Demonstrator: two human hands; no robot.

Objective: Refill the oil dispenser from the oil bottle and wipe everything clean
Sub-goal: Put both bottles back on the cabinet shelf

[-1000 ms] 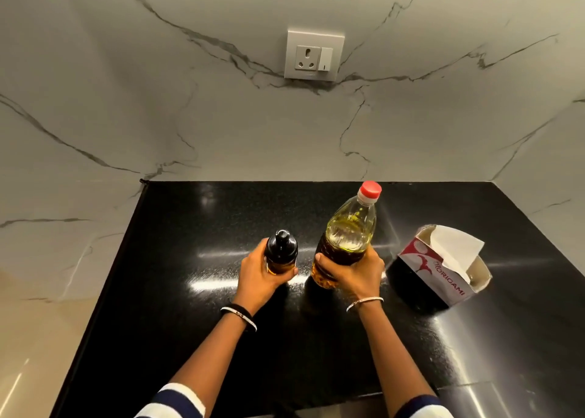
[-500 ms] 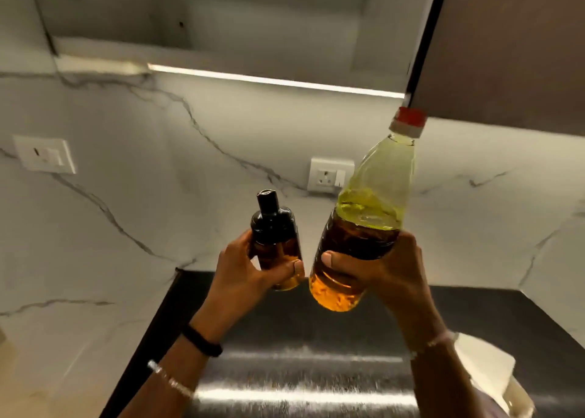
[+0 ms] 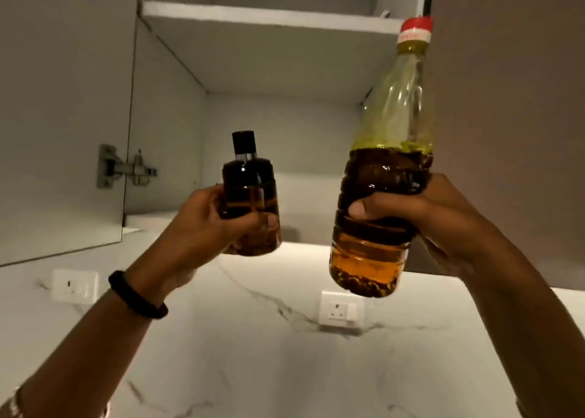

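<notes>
marble wall (image 3: 253, 370) of a kitchen, beneath an open wall cabinet (image 3: 171, 116). left hand (image 3: 202, 224) fingers clasp the capped oil dispenser (image 3: 250, 196); right hand (image 3: 443, 215) grips the red-capped oil bottle (image 3: 386, 177), both upright and aloft. seemingly the stowing stage: next, set each level on the bottom shelf (image 3: 148, 219).

Open wall cabinet (image 3: 285, 126), seen from below. Upper shelf (image 3: 269, 13): white board, pale front edge, grey underside in shade. Bottom shelf (image 3: 148, 220): only white left front corner shows, just beside open door (image 3: 63, 100); rest hidden. Top faces of both shelves out of sight, contents cannot be told. Oil dispenser (image 3: 250, 183) in left hand (image 3: 202, 224), oil bottle (image 3: 389, 151) in right hand (image 3: 443, 215), held in air before cabinet, on neither shelf.
</notes>
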